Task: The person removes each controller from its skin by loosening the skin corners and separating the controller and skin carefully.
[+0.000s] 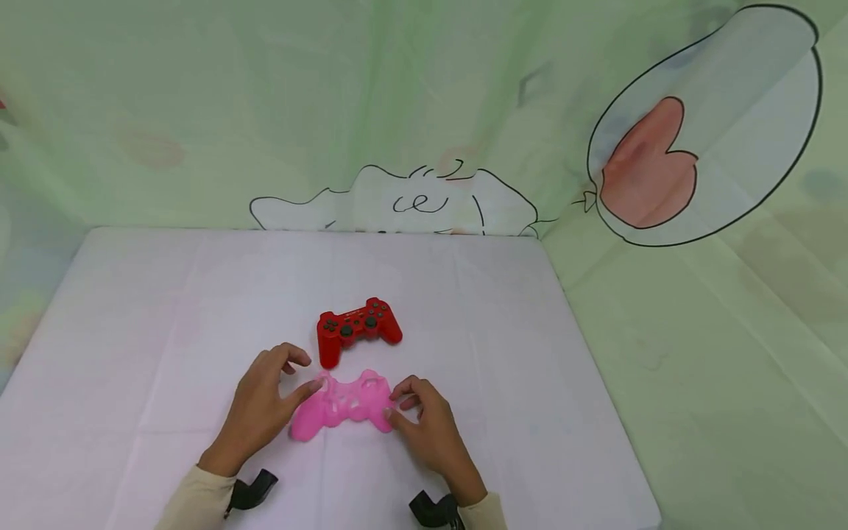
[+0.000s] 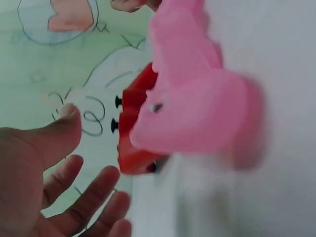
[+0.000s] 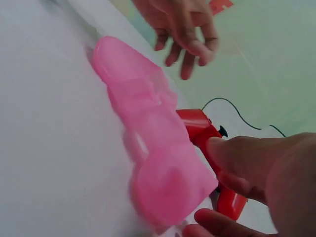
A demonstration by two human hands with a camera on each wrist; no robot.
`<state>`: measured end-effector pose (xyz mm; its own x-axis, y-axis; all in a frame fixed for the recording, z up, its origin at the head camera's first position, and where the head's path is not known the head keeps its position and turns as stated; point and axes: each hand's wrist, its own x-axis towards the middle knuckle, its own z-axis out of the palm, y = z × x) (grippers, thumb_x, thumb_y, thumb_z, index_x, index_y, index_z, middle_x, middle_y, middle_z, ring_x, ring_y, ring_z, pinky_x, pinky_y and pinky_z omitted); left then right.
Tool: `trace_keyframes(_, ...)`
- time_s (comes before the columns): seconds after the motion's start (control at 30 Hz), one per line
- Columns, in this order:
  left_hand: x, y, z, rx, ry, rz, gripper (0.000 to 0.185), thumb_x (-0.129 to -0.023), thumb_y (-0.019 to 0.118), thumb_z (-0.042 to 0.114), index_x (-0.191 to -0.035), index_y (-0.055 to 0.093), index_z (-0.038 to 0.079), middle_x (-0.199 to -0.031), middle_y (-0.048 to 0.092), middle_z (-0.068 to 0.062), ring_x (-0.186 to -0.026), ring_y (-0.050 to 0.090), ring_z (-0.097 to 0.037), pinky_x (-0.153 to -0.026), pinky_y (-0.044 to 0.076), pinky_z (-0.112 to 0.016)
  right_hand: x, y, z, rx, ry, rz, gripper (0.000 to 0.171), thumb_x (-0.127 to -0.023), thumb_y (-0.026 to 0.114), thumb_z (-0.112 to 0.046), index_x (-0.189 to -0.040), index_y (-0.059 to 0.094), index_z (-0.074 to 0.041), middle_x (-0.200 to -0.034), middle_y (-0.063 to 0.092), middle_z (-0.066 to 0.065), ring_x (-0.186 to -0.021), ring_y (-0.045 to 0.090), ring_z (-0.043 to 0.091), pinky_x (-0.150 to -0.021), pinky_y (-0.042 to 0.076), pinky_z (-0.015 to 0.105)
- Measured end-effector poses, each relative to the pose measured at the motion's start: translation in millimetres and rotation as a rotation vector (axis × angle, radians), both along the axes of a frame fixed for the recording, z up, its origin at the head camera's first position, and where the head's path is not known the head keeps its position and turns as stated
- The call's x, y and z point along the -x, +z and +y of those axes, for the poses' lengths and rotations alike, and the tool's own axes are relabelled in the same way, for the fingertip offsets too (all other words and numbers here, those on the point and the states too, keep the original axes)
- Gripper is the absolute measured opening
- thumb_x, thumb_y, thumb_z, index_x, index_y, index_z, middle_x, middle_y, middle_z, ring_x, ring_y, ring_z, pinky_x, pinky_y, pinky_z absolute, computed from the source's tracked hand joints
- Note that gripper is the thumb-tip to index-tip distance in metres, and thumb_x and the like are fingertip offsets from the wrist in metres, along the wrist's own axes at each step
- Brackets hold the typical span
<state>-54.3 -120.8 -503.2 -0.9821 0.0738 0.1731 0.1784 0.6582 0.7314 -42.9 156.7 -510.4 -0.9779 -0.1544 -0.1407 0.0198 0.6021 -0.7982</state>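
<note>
A pink, soft-looking game controller cover (image 1: 347,401) lies on the white table in front of me, its moulded openings facing up. Just beyond it sits a red game controller (image 1: 358,324) with dark thumbsticks. My left hand (image 1: 265,397) hovers over the cover's left end, thumb and fingers spread apart; in the left wrist view the fingers (image 2: 94,197) hold nothing. At the cover's right end is my right hand (image 1: 427,427), loosely bent. The right wrist view shows its thumb (image 3: 237,153) and fingers on either side of the cover's corner, with a gap between.
A white cloth covers the table (image 1: 530,353). Behind it hangs a green curtain (image 1: 265,96) with line drawings, including a balloon with a red heart (image 1: 652,165). Black wrist mounts (image 1: 252,491) stick out beside both beige sleeves.
</note>
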Motion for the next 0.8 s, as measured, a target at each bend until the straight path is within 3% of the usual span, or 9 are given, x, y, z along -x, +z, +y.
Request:
trace_keyframes(0.2,-19.5,-11.2,-10,0.007,-0.065,-0.125,0.044,-0.086,0.089,0.011,-0.118,0.059,0.019,-0.109,0.065,0.003,-0.096,0.062,-0.012,-0.079,0.054,-0.028,9.9,3.5,-6,-0.007,0.154,-0.02,0.018,-0.094,0.076,-0.011,-0.105,0.066,-0.021,-0.109,0.064,0.004,-0.099,0.061,0.018,-0.085,0.049,0.032)
trace_keyframes(0.33,-24.1,-19.0,-9,-0.045,-0.126,-0.154,0.037,-0.088,0.086,0.005,-0.109,0.06,0.023,-0.101,0.061,0.007,-0.087,0.059,-0.005,-0.073,0.052,-0.023,15.6,2.8,-8,-0.019,0.2,-0.002,0.017,-0.094,0.072,-0.003,-0.102,0.067,-0.018,-0.104,0.064,0.005,-0.094,0.059,0.016,-0.085,0.051,0.034)
trace_keyframes(0.53,-24.6,-21.0,-10,-0.068,-0.178,-0.104,0.038,-0.088,0.083,-0.001,-0.107,0.062,0.025,-0.101,0.064,0.007,-0.078,0.057,0.001,-0.068,0.052,-0.022,21.0,0.1,-7,-0.008,0.187,-0.039,0.016,-0.093,0.077,-0.004,-0.102,0.074,-0.018,-0.1,0.069,0.002,-0.087,0.061,0.014,-0.076,0.049,0.027)
trace_keyframes(0.8,-23.3,-21.0,-14,-0.074,-0.142,-0.204,0.044,-0.09,0.082,0.001,-0.12,0.069,0.03,-0.094,0.066,0.007,-0.071,0.055,0.0,-0.063,0.046,-0.021,22.4,-0.6,-1,0.049,0.115,-0.088,0.015,-0.091,0.082,-0.008,-0.102,0.077,-0.016,-0.1,0.075,0.003,-0.077,0.066,0.01,-0.066,0.05,0.023)
